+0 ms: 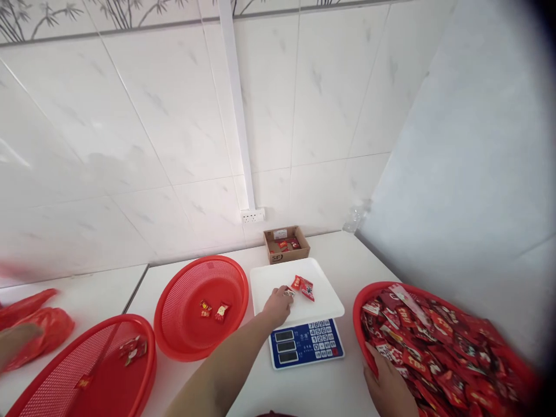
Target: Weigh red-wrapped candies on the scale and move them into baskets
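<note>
My left hand point(278, 307) reaches over the white tray point(264, 278) of a scale, fingers pinched on a small candy packet point(289, 292). Just right of it, two red packets point(306, 288) lie on the tray. The scale's blue keypad panel point(306, 344) faces me below. At the right, my right hand point(386, 379) grips the near-left rim of a red basket point(359, 307) heaped with red candy packets point(434, 347); its thumb is over the rim.
Behind the scale stands a cardboard box point(289, 255) with packets. Left are two red baskets, a middle one point(238, 278) and a nearer one point(147, 330), each holding a few packets. At far left, another person's blurred hand point(17, 341) is by a red plastic bag point(54, 327).
</note>
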A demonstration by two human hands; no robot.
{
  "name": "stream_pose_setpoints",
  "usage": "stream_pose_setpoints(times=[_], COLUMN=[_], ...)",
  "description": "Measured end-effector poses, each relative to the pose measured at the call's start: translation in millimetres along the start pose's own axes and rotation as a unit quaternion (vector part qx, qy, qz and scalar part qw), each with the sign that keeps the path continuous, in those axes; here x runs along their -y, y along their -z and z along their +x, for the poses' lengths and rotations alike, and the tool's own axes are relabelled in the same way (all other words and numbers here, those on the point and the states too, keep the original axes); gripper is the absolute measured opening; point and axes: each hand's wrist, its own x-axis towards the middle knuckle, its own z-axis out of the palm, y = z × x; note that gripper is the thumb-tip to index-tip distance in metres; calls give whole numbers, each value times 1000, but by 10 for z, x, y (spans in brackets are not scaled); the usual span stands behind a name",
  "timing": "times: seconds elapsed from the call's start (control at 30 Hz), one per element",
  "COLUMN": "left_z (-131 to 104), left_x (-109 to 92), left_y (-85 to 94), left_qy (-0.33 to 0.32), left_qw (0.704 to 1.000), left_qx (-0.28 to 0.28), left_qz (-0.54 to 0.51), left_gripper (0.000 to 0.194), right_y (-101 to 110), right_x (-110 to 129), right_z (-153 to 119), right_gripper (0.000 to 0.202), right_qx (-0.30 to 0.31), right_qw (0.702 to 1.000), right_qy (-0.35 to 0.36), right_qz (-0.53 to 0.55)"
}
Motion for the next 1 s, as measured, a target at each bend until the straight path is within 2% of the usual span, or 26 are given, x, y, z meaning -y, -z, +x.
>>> stream_pose_setpoints(times=[0.1, 0.2, 0.27, 0.33, 0.4, 0.47, 0.5, 0.57, 0.67, 0.73, 0.8, 0.9, 1.0], left_z=[-141, -409, -636, -859, -1031, -1119, -1129, -1097, -1005, -982, -1013, -1132, -1250], left_x=[161, 448, 678, 878, 995, 999, 963, 839, 627, 543, 532, 616, 714], left_y=[104, 221, 273, 295, 290, 267, 251, 213, 135, 74, 19, -23, -14], left_qy=[19, 91, 136, 164, 169, 150, 135, 101, 60, 55, 77, 147, 199], left_qw=[998, 979, 964, 956, 952, 955, 958, 966, 975, 978, 979, 975, 972], left_qx=[-61, -171, -218, -239, -253, -256, -252, -238, -211, -197, -188, -162, -110], left_qz=[-18, -58, -62, -43, -23, -12, -11, -18, -37, -33, -9, 38, 59], left_gripper=[40, 37, 36, 33, 30, 27, 27, 26, 28, 32, 39, 50, 56], right_y=[-4, -17, -12, 19, 69, 110, 113, 67, -117, -261, -382, -502, -575], right_x=[5, -1, 2, 34, 126, 314, 453, 818, 1486, 1889, 2165, 2291, 2215], right_z=[5, 10, 2, -10, 1, 67, 126, 287, 568, 728, 840, 910, 917], right_gripper=[49, 51, 50, 49, 50, 49, 47, 43, 42, 45, 48, 48, 42], right_qx=[8, 18, 16, -8, -54, -79, -70, 10, 150, 224, 278, 328, 331], right_qw=[1000, 1000, 1000, 999, 997, 994, 993, 989, 961, 932, 911, 897, 912], right_qy=[-3, -12, -15, -8, 3, 39, 69, 151, 232, 285, 305, 295, 239], right_qz=[-1, -8, -16, -32, -62, -71, -61, -3, 32, 16, -9, -6, 42])
